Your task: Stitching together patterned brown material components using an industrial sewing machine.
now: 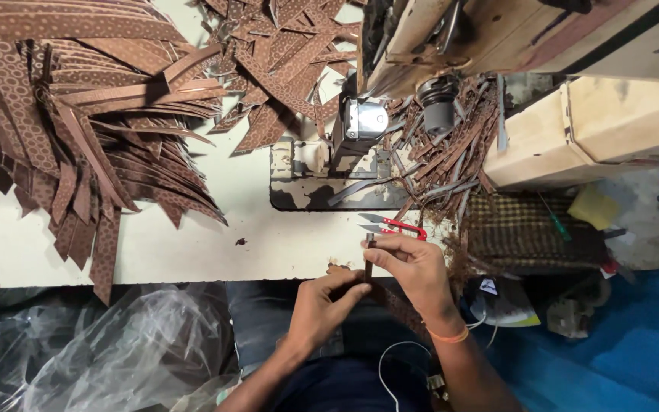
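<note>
- Strip (368,259), brown, patterned: pinched upright between your left hand (326,305) and right hand (413,267), both grips pressed together on it.
- Thread snips (392,226), red-handled: on counter (192,244), just beside your right hand.

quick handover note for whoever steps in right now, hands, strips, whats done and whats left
Left hand: pinching the lower end of a narrow brown strip at the table edge.
Right hand: holding the strip's upper end, with red-handled snips at its fingers.
Done or not: cannot tell from this view.
Around: large pile of patterned brown strips on the white table, more scraps beside the sewing machine.
</note>
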